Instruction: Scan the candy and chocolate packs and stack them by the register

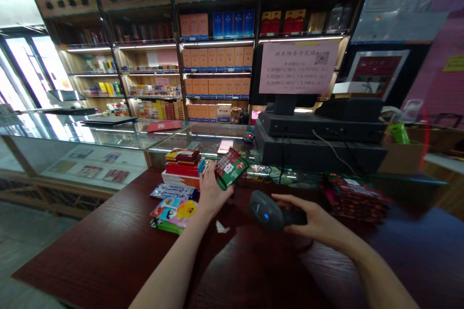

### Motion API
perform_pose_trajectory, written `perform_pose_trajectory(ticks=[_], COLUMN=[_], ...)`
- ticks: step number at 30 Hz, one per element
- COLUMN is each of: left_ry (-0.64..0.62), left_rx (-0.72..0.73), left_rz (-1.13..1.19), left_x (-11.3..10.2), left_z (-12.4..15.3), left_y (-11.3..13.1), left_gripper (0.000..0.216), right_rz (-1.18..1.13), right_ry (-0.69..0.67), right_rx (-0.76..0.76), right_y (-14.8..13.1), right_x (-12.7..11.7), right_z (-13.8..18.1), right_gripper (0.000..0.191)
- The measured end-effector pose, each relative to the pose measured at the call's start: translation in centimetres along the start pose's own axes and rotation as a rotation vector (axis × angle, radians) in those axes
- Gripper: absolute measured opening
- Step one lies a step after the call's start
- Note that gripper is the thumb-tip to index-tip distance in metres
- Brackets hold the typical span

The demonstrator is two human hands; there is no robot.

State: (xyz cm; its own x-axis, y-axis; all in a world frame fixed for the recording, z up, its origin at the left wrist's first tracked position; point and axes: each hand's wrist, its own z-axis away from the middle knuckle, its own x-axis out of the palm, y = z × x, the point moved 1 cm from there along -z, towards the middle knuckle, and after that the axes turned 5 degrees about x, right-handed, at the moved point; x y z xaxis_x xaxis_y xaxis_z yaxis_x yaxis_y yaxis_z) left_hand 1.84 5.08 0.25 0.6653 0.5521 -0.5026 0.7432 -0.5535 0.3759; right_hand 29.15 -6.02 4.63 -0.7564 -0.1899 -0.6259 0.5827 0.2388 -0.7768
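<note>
My left hand (213, 189) is closed on a red and green snack packet (232, 168), holding it tilted above the dark wooden counter. In my right hand (315, 217) is a black barcode scanner (268, 211) with a blue light showing; my fingers wrap its handle. Just left of my left hand stands a stack of red and yellow boxes (183, 164). In front of that stack lie a blue and white packet (173, 190) and a colourful packet with a yellow duck face (177, 210). Beyond my right hand is a pile of similar red and green packets (353, 198).
A black till with a monitor (319, 128) bearing a pink printed sign (297, 67) stands behind the counter (108, 260). Glass display cases (97, 154) run along the left and back. Boxed goods fill the shelves (217, 60). A small white scrap (222, 227) lies between my arms.
</note>
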Motion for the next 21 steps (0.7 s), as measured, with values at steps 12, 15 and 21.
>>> perform_pose_trajectory(ticks=[12, 15, 21], left_ry=[0.011, -0.011, -0.128], left_rx=[0.093, 0.114, 0.096], left_rz=[0.121, 0.179, 0.347], left_x=[-0.2, -0.2, -0.2], left_z=[0.1, 0.2, 0.5], left_y=[-0.2, -0.1, 0.5], left_gripper=[0.081, 0.082, 0.083], right_rz=[0.148, 0.167, 0.203], right_ry=[-0.044, -0.044, -0.048], right_rx=[-0.029, -0.045, -0.044], right_y=[3.3, 3.3, 3.3], right_x=[3.7, 3.8, 3.5], right_z=[-2.0, -1.9, -1.7], right_gripper=[0.079, 0.079, 0.080])
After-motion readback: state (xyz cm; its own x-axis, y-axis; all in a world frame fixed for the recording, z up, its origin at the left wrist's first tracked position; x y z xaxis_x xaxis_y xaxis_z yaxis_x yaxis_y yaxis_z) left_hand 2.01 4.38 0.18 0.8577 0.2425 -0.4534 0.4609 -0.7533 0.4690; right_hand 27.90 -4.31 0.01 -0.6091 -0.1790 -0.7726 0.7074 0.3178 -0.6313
